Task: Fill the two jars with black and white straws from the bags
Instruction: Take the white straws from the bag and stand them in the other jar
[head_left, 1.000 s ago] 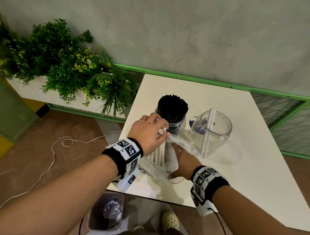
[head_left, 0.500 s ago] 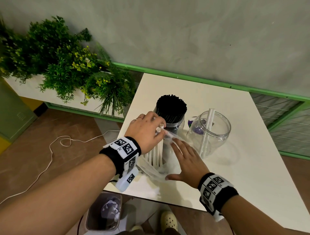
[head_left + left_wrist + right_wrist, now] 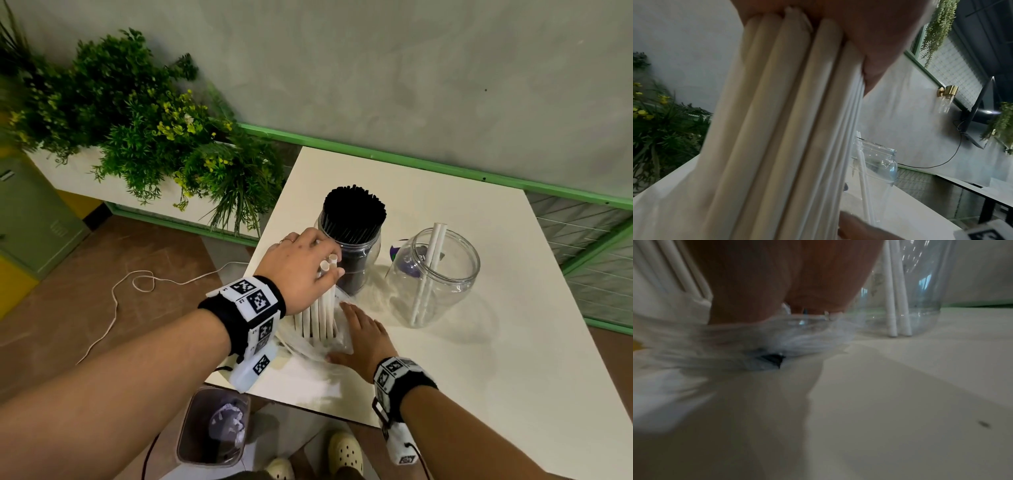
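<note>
My left hand grips the top of an upright bundle of white straws whose lower ends stand in a clear plastic bag on the white table. The left wrist view shows the white straws close up under my fingers. My right hand lies flat with straight fingers, pressing the bag down onto the table. Behind them a clear jar is packed with black straws. To its right a second clear jar holds two white straws.
A planter with green plants runs along the left of the table. A small bin with crumpled plastic stands on the floor under the near table edge. A white cord trails across the floor. A purple-and-white object lies behind the jars.
My right hand has slid down off the bag's upper part and now presses flat on the bag at the table. My left hand has lifted the straw bundle slightly higher out of the bag.
</note>
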A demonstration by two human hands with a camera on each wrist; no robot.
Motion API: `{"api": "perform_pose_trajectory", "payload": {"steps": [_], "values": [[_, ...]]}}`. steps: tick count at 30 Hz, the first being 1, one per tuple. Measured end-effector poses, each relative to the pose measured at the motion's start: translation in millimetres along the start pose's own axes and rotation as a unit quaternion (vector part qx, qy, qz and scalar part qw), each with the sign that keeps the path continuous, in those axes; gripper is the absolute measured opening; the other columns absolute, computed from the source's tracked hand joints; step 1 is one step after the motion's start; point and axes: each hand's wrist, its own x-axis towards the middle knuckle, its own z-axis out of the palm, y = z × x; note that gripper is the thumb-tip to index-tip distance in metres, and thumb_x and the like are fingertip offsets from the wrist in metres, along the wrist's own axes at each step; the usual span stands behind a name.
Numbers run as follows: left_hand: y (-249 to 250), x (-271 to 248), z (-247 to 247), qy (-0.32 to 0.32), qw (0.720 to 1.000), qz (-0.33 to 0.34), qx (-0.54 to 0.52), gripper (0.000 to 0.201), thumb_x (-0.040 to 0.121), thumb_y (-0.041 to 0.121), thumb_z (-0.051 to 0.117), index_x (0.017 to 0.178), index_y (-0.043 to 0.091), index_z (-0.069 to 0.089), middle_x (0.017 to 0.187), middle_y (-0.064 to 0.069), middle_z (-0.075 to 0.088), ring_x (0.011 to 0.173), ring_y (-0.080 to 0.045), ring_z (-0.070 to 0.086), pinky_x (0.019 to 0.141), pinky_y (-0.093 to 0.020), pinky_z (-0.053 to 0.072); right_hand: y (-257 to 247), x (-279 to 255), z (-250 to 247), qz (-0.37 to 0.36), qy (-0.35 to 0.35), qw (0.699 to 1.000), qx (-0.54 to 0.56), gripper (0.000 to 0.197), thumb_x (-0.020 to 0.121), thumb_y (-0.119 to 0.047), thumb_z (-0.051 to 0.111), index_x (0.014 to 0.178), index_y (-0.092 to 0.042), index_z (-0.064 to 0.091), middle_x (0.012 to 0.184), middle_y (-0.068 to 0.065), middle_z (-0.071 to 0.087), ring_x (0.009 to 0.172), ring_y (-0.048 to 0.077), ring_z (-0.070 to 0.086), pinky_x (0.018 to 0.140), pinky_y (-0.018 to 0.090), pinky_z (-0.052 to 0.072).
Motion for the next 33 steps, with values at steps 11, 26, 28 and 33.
{"api": "perform_pose_trajectory", "payload": {"steps": [11,26,28,33], "values": [[-3,0,1,0.016,1.0,0.006,0.006,0.028,0.089,0.052,0.041,0.107,0.033,0.052,0.117,0.008,0.047,0.095,-0.02,0.049,0.08,-0.036,0.045,-20,-25,-26,0.029,0.182,0.966,-0.18,0.05,0.08,-0.062,0.051,0.1,-0.02,0.068,0.107,0.001,0.059,0.102,0.028,0.047,0.083,0.042,0.035],[0,-1,1,0.006,1.0,-0.002,0.013,0.028,0.089,0.051,0.042,0.108,0.032,0.05,0.117,0.008,0.047,0.097,-0.021,0.049,0.081,-0.036,0.045,-12,5,-41,0.094,0.011,0.995,-0.029,0.05,0.083,-0.055,0.057,0.107,-0.011,0.062,0.113,0.007,0.046,0.106,0.031,0.046,0.089,0.037,0.044],[-1,-1,2,0.011,1.0,-0.009,0.012,0.031,0.088,0.053,0.038,0.108,0.033,0.05,0.117,0.008,0.047,0.097,-0.021,0.049,0.08,-0.036,0.045,-4,4,-43,0.082,-0.015,0.994,-0.07,0.044,0.085,-0.048,0.059,0.104,-0.009,0.063,0.11,0.009,0.053,0.104,0.03,0.051,0.082,0.031,0.042],[-2,-2,2,0.007,1.0,-0.016,0.008,0.039,0.084,0.056,0.032,0.11,0.034,0.05,0.118,0.008,0.048,0.098,-0.021,0.049,0.083,-0.039,0.047,11,-4,-40,0.054,-0.042,0.991,-0.116,0.021,0.084,-0.029,0.065,0.094,-0.011,0.065,0.109,0.009,0.061,0.102,0.028,0.055,0.077,0.03,0.043]]}}
